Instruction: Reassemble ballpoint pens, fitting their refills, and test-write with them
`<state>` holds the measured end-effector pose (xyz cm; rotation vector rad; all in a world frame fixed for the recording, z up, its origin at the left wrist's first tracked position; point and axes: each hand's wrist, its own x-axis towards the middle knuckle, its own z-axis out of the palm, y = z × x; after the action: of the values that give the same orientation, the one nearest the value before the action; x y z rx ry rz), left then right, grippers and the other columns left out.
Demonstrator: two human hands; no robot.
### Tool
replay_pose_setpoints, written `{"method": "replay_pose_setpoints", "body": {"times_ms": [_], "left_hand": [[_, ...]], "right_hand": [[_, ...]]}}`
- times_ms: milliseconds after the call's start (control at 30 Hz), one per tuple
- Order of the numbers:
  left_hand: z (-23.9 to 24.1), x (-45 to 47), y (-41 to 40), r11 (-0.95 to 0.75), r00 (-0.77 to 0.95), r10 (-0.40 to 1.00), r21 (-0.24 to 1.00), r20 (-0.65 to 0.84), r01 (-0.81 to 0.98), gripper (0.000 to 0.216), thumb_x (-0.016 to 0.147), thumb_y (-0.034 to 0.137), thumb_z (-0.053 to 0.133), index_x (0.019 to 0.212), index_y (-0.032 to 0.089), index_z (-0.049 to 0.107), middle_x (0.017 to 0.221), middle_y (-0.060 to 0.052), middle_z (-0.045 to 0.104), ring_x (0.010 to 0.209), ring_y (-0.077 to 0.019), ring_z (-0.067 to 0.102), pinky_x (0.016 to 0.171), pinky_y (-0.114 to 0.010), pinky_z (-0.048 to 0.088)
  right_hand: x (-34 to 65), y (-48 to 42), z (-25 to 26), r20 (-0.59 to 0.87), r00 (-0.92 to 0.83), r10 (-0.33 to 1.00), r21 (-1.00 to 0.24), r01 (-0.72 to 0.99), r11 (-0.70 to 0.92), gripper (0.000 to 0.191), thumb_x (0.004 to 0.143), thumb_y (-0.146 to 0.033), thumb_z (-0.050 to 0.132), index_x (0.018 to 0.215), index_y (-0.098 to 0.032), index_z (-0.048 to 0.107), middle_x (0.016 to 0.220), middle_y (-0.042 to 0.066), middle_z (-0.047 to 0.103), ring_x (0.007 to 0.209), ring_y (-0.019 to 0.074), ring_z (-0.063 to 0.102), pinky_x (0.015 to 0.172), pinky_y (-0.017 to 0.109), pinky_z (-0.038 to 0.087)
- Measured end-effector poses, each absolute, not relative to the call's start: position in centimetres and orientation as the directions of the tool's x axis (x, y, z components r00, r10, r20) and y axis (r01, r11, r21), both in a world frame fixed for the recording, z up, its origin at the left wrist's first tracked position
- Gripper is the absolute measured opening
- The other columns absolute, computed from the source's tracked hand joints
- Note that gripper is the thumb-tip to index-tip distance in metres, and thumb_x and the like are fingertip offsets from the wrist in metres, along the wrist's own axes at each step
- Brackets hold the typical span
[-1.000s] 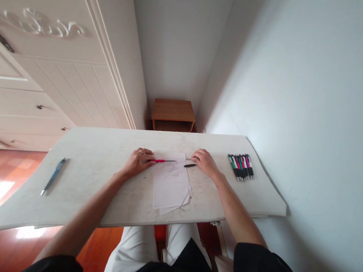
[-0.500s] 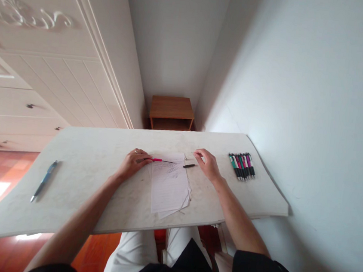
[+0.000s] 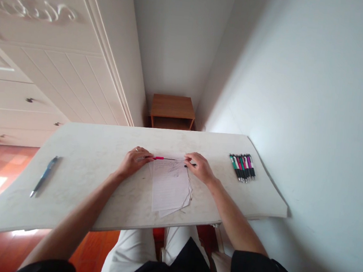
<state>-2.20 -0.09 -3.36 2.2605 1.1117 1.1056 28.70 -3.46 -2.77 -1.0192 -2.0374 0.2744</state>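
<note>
My left hand (image 3: 133, 160) is closed around a pink pen barrel (image 3: 158, 158), held sideways over the top of the paper. A thin dark refill (image 3: 170, 159) sticks out of the barrel toward the right. My right hand (image 3: 200, 167) has come close to the refill's tip, thumb and forefinger pinched together. Whatever they hold, if anything, is too small to make out. Just under those fingers lies a short black pen piece (image 3: 186, 166), partly covered by the hand. Scribbled sheets of paper (image 3: 169, 191) with a torn right edge lie between my hands.
A row of several pens (image 3: 242, 168) with coloured barrels and black grips lies on the right of the white table (image 3: 122, 207). One blue pen (image 3: 44, 176) lies far left. A wall (image 3: 315, 124) borders the right side, a white cabinet (image 3: 86, 78) the left.
My right hand has moved left, from beside the black pen piece to the refill's tip, now partly covering that piece. My left hand keeps hold of the pink barrel.
</note>
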Motion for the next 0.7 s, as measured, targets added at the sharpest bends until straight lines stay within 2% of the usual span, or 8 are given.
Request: {"method": "replay_pose_setpoints", "body": {"times_ms": [333,700], "left_hand": [[-3.05,-1.58,-0.49,-0.615,0.366,0.788,0.64,0.495,0.46,0.019,0.084,0.04,0.068,0.089,0.024,0.078,0.084,-0.005,0.073,0.083,-0.0193,0.066,0.078,-0.031,0.054],[-3.45,-1.59,-0.39,-0.63,0.351,0.777,0.633,0.523,0.449,0.019,0.083,0.039,0.069,0.09,0.024,0.077,0.084,-0.005,0.072,0.08,-0.0184,0.066,0.076,-0.031,0.054]], "right_hand": [[28.36,-3.64,-2.85,0.587,-0.344,0.732,-0.506,0.55,0.664,0.031,0.089,-0.019,0.062,0.119,-0.024,0.058,0.091,0.004,0.07,0.083,0.0184,0.066,0.083,0.035,0.053],[28.34,-3.66,-2.86,0.585,-0.348,0.733,-0.496,0.562,0.662,0.031,0.089,-0.019,0.061,0.12,-0.024,0.058,0.09,0.005,0.07,0.082,0.0187,0.066,0.083,0.036,0.052]]}}
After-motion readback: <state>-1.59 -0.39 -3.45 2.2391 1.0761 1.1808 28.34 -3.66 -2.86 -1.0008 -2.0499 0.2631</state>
